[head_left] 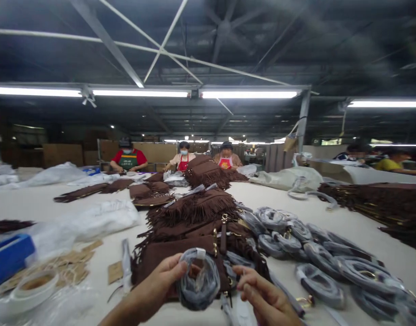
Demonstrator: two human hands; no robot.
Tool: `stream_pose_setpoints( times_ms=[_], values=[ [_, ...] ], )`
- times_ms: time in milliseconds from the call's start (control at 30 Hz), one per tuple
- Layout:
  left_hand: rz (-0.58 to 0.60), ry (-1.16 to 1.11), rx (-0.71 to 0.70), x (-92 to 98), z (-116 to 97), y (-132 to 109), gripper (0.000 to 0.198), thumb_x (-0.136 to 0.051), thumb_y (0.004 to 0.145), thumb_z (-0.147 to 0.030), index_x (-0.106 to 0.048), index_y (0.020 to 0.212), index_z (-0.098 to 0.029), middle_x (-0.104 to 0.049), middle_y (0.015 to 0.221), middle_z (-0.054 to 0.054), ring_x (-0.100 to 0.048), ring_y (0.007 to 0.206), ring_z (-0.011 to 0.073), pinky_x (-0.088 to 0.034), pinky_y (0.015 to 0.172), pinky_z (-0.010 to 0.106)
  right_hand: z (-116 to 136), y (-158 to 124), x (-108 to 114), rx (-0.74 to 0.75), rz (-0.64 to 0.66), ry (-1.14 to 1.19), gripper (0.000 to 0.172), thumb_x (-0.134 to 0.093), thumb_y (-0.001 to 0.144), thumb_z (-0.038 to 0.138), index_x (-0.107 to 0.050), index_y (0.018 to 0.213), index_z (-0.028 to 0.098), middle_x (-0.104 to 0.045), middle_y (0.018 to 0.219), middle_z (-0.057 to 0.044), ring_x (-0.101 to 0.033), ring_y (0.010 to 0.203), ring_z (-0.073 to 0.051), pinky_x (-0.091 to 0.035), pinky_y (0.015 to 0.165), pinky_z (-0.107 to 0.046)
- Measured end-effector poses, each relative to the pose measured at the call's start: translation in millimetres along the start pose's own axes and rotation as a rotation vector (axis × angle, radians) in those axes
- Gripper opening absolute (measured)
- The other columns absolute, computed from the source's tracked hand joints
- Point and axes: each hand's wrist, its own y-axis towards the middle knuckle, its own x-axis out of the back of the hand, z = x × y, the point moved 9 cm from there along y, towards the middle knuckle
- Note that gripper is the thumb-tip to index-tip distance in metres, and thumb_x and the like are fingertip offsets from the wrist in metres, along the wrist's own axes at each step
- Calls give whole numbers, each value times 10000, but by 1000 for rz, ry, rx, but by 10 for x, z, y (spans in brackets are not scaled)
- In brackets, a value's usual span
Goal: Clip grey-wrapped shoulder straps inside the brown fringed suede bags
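Note:
My left hand [167, 280] grips a coiled strap [199, 296] wrapped in greyish clear plastic, with a small white tab at its top. The thumb presses on the coil's near side while the fingers go behind it. Just right of the coil, my right hand [262, 294] has its thumb and index finger pinched together; whatever is between them is too small to make out. Under and beyond both hands lie dark brown fringed bags [167, 253] with gold-coloured hardware, stacked along the table. Several more plastic-wrapped strap coils [320, 285] are heaped to the right.
On the left are a blue bin [11, 258], a roll of white tape [34, 287], brown paper tags [72, 267] and white plastic bags [92, 222]. A pile of brown fringed pieces [371, 208] lies far right. Several people work across the table [102, 235].

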Motion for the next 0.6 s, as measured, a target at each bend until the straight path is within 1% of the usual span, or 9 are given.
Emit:
stream_pose_setpoints(
  times_ms=[67,100,167,233,300,400,467,533,600],
  values=[
    [-7,116,-33,34,32,-222,488,-670,803,-567,-659,1057,-151,-685,1002,79,-621,901,209,-470,799,294,75,139,-347,-4,141,-20,495,-702,689,694,-722,701,199,-615,1221,-125,-592,802,-205,-449,581,-259],
    [-4,166,-45,46,46,-311,483,-652,817,-567,-659,1063,-152,-684,1011,76,-613,924,211,-459,817,291,110,183,-509,-6,206,-26,481,-700,710,673,-723,718,193,-613,1214,-130,-590,814,-208,-445,578,-258],
    [11,205,-36,75,84,-450,492,-617,829,-578,-654,1062,-146,-681,1008,75,-605,925,215,-451,817,293,185,243,-759,5,273,-31,437,-705,747,619,-725,744,182,-657,1003,-95,-551,721,-159,-408,563,-236],
    [-1,233,-13,140,99,-546,470,-563,853,-560,-642,1053,-141,-675,981,73,-604,902,219,-457,796,301,206,281,-927,-17,282,-24,419,-708,763,590,-712,744,172,-581,692,3,-430,550,-90,-311,489,-203],
    [-83,368,-45,236,20,-604,378,-586,835,-436,-620,1088,-157,-668,1005,65,-593,935,226,-453,817,307,162,304,-1056,-80,282,-1,432,-708,761,592,-691,744,161,-416,531,79,-280,457,-55,-189,436,-201],
    [-177,638,-172,223,-191,-607,426,-625,741,-209,-604,1167,-199,-647,1123,47,-557,1037,223,-407,913,290,57,311,-1255,-167,337,49,430,-712,762,583,-665,764,155,-368,490,101,-223,436,-48,-130,430,-208],
    [-146,677,-236,112,-237,-526,351,-579,750,-169,-640,1095,-198,-660,1073,31,-571,989,206,-404,887,266,-2,326,-1347,-197,365,75,424,-721,756,575,-655,780,158,-376,489,103,-221,433,-48,-131,432,-205],
    [-110,634,-266,47,-187,-405,216,-511,785,-168,-665,937,-172,-660,904,12,-576,848,176,-416,786,242,-30,367,-1352,-196,346,84,406,-712,767,569,-653,810,170,-429,531,88,-261,446,-54,-159,439,-196],
    [-127,538,-246,103,-64,-283,209,-460,807,-184,-655,878,-154,-613,779,-5,-529,701,145,-408,666,227,27,422,-1283,-105,313,9,367,-667,809,551,-652,810,184,-559,695,27,-409,534,-84,-265,476,-199]
  ],
)
